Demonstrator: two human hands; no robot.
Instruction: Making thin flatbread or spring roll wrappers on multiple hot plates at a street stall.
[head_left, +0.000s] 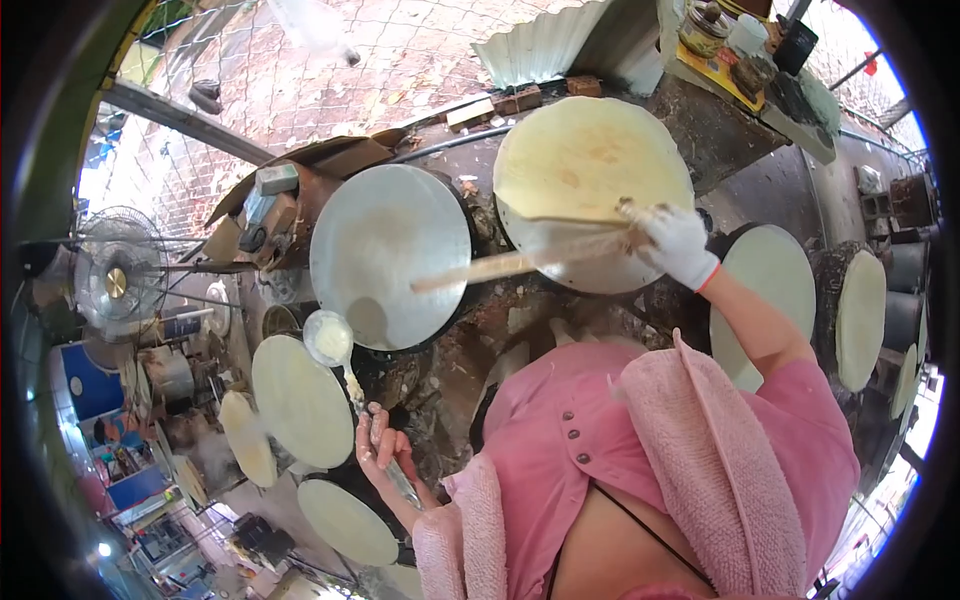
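In my left hand (388, 446) is the handle of a metal ladle (328, 339), whose bowl holds pale batter beside the lower left rim of a bare round griddle (390, 247). My right hand (667, 236), in a white glove, grips a wooden spreader stick (517, 262) that looks blurred and points left over the bare griddle. The gloved fingers are also at the lower edge of a large pale flatbread (592, 157). That bread lies off-centre on a second griddle (592, 270), leaving the griddle's near part uncovered.
More round griddles bearing pale flatbreads (304, 401) stand to my left and right (861, 321). A fan (116, 281) is at the far left. Bricks (517, 99) and a wire mesh fence (300, 82) lie beyond the griddles. Jars (705, 30) stand on a ledge at the upper right.
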